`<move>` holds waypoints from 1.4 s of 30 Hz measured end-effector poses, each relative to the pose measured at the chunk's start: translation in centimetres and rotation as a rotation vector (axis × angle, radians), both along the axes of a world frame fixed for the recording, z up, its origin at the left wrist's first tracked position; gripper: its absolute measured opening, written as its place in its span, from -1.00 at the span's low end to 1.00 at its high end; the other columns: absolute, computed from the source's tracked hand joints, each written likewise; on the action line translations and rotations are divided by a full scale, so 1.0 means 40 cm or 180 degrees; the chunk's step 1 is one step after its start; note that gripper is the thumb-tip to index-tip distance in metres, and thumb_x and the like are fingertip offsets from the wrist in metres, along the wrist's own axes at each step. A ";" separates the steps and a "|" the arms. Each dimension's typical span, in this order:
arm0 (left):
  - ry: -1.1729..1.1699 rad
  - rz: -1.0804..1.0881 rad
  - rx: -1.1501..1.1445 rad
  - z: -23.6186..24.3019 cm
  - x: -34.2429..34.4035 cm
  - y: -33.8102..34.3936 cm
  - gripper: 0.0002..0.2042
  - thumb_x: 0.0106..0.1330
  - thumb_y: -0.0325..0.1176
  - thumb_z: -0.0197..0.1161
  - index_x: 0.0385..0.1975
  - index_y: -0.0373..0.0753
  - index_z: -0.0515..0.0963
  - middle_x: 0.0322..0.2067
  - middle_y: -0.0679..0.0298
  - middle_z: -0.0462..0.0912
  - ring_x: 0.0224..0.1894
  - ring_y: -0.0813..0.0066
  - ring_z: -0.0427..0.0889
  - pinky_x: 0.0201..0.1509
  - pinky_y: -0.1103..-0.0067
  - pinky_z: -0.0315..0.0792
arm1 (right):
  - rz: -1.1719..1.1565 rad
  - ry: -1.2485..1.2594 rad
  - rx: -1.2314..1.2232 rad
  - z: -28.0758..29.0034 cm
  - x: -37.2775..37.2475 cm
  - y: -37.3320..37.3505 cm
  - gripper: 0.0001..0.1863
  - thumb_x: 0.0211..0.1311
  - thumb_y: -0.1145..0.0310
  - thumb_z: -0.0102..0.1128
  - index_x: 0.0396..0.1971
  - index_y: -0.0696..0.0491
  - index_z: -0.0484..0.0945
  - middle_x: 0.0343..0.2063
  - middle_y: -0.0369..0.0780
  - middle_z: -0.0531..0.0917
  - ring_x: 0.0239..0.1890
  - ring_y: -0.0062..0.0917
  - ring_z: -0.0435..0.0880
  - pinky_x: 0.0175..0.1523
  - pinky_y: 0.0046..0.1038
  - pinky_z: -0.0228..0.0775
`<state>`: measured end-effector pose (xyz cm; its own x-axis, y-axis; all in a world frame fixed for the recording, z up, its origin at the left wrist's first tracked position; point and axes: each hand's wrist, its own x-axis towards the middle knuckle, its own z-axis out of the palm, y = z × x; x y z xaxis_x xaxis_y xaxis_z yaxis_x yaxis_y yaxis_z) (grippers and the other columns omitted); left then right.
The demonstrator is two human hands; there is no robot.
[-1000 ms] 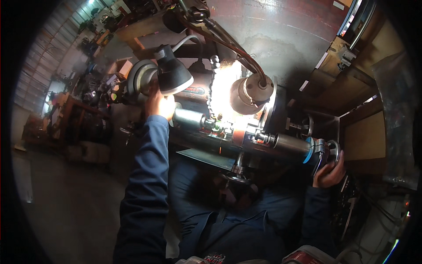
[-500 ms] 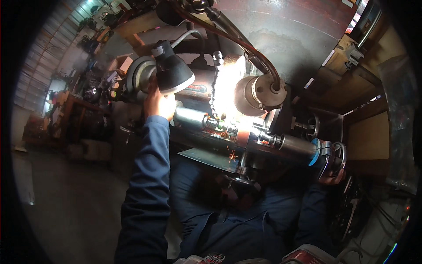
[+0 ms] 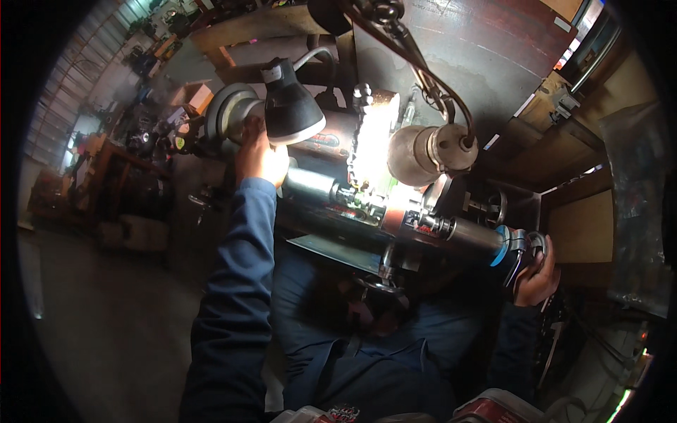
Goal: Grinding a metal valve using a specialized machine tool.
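I stand at a metal lathe (image 3: 395,211) lit by a black-shaded work lamp (image 3: 290,109). My left hand (image 3: 257,156) is raised under the lamp, against a round grey wheel (image 3: 227,111) at the machine's left end, beside a shiny steel cylinder (image 3: 307,185). Its fingertips are hidden by glare and the shade. My right hand (image 3: 537,276) is closed around the small handwheel (image 3: 530,245) at the machine's right end, just past a blue ring (image 3: 501,247) on the dark barrel. Both sleeves are dark blue.
A round grey motor housing (image 3: 430,149) with a curved cable hangs above the lathe. Behind it stands a rusty brown steel plate (image 3: 493,56). Cluttered workbenches (image 3: 134,162) fill the left, over grey concrete floor (image 3: 106,317). Wooden shelving (image 3: 578,225) stands at the right.
Both hands stay where they were. My right hand has shifted slightly on the handwheel, and the view has moved a little.
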<state>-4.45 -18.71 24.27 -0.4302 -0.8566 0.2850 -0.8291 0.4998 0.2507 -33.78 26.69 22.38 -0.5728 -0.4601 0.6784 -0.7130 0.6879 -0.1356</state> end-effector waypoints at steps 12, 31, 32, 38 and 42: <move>0.0145 0.0011 0.0008 0.004 -0.002 0.000 -0.45 0.31 -0.26 0.03 0.32 -0.25 0.27 0.35 -0.04 0.23 0.42 0.04 0.16 0.50 0.35 0.06 | 0.0186 -0.2775 0.1102 0.103 -0.184 -0.076 -0.76 0.28 0.33 0.12 -0.22 0.13 0.68 -0.29 -0.10 0.73 -0.21 -0.33 0.72 -0.08 -0.37 0.48; 0.0008 0.0222 0.0303 -0.003 -0.011 -0.007 -0.47 0.37 -0.18 -0.01 0.31 -0.25 0.26 0.34 -0.01 0.24 0.41 0.00 0.17 0.49 0.35 0.07 | -0.0262 0.0400 -0.0583 -0.067 -0.001 -0.016 -0.65 0.46 0.32 -0.14 -0.02 0.16 0.60 -0.13 -0.10 0.70 -0.22 -0.24 0.67 -0.06 -0.28 0.41; -0.0006 0.0231 0.0297 0.000 -0.010 -0.008 -0.47 0.37 -0.18 -0.01 0.31 -0.25 0.26 0.34 -0.01 0.24 0.41 0.00 0.17 0.49 0.35 0.07 | -0.0256 0.0384 -0.0589 -0.097 -0.007 -0.011 -0.65 0.46 0.32 -0.14 -0.02 0.16 0.60 -0.13 -0.10 0.70 -0.22 -0.24 0.67 -0.06 -0.28 0.41; -0.0185 0.0211 0.0432 -0.020 0.001 -0.026 -0.47 0.35 -0.19 0.02 0.30 -0.24 0.29 0.34 -0.02 0.26 0.41 0.09 0.20 0.50 0.39 0.06 | -0.0383 0.1644 -0.1421 -0.320 -0.077 0.036 -0.48 0.52 0.14 -0.28 0.07 0.31 0.44 -0.09 0.09 0.58 -0.11 -0.15 0.62 0.00 -0.20 0.45; -0.0129 0.0096 0.0405 -0.012 0.002 -0.017 -0.52 0.30 -0.23 0.06 0.21 -0.24 0.37 0.27 -0.06 0.34 0.33 0.01 0.30 0.41 0.34 0.22 | -0.0316 0.1673 -0.1311 -0.420 -0.088 0.070 -0.45 0.51 0.10 -0.25 0.13 0.34 0.34 -0.03 0.15 0.52 -0.07 -0.09 0.59 0.03 -0.14 0.45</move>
<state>-4.36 -19.39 23.79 -0.4127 -0.8974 0.1562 -0.8539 0.4408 0.2766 -37.32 29.49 5.59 -0.1447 -0.0664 0.9872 -0.6920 0.7199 -0.0530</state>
